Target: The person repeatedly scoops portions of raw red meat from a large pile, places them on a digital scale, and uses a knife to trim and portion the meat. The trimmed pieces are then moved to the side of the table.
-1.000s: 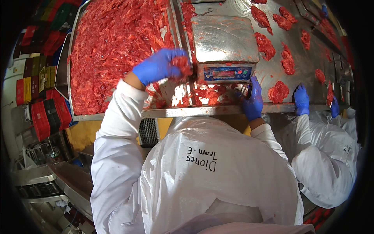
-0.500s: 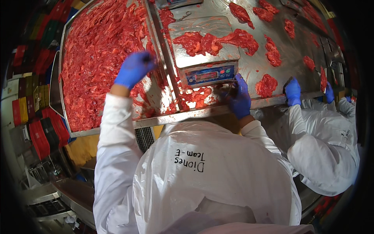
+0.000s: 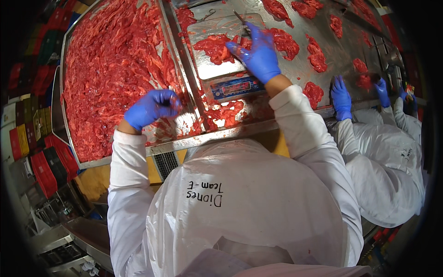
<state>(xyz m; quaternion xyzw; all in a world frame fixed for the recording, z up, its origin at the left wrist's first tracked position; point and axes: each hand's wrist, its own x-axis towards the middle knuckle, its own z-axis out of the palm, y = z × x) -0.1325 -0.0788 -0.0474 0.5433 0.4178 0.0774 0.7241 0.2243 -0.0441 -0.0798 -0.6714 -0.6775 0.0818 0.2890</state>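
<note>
My right hand (image 3: 260,55), in a blue glove, is over the metal plate of a weighing scale (image 3: 217,71), thumb and fingers apart around a slim metal tool (image 3: 239,17). The tool's exact kind is unclear. Under the hand, red raw meat (image 3: 213,48) lies on the plate, partly covered by my fingers. My left hand (image 3: 152,110), gloved in blue too, is closed above the near right part of a wide tray (image 3: 179,51) heaped with meat trimmings (image 3: 110,74). Its fingertips are smeared red and blurred; what they hold cannot be made out.
Several meat pieces (image 3: 316,54) are spread over the steel table (image 3: 295,74) right of the scale. Scissors (image 3: 206,15) rest at its far left. A co-worker's gloved hand (image 3: 341,98) is at the table edge on the right. Stacked crates (image 3: 44,173) stand at the left.
My right hand has risen from beside the scale's near right corner to over its plate. The left hand has come nearer to me from farther over the tray.
</note>
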